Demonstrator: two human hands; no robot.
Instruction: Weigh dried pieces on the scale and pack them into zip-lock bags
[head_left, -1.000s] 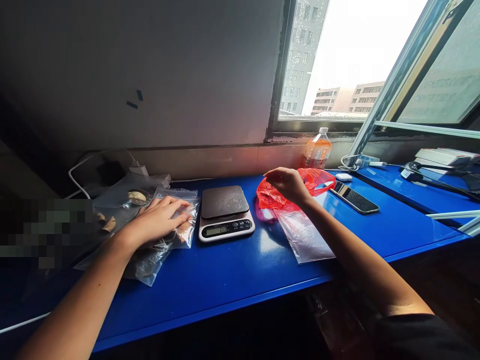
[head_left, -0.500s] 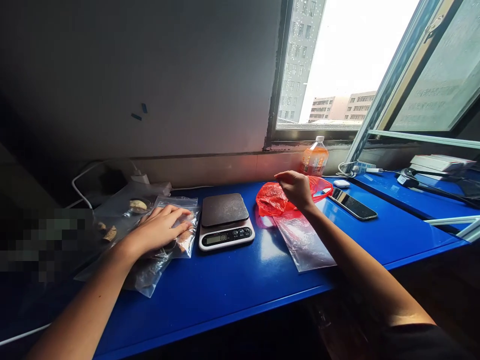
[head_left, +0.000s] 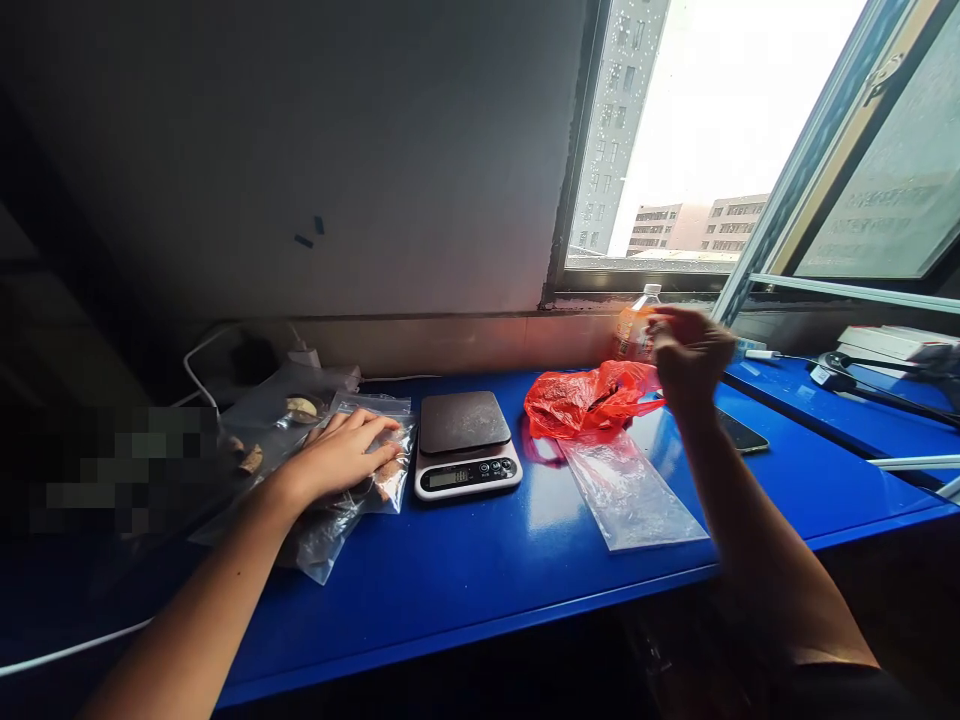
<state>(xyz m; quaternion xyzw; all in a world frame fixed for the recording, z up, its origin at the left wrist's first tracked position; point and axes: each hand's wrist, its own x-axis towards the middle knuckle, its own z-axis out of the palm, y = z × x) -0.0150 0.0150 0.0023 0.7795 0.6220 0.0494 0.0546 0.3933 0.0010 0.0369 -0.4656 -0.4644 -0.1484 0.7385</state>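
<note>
My left hand [head_left: 341, 455] lies flat with fingers spread on clear zip bags [head_left: 394, 480] holding brown, lumpy pieces whose kind I cannot make out. Right of it stands a digital kitchen scale [head_left: 466, 430] with a bare dark plate. My right hand [head_left: 694, 355] is raised above the table, blurred, its fingers curled together in a pinch. What they hold, if anything, is hidden. Beside and below that hand sits a crumpled red plastic bag [head_left: 570, 400]. A flat clear plastic bag [head_left: 630, 495] sticks out from under it.
Behind my right hand a drink bottle [head_left: 634, 330] stands by the wall, and a phone [head_left: 742, 435] lies partly hidden by my forearm. White boxes [head_left: 889, 345] and a black cabled device [head_left: 840, 370] lie at the right. A white cable [head_left: 199, 370] runs at the left.
My right hand has moved right from over the red bag to beside it. My left hand stays on the zip bags. The view has shifted slightly left.
</note>
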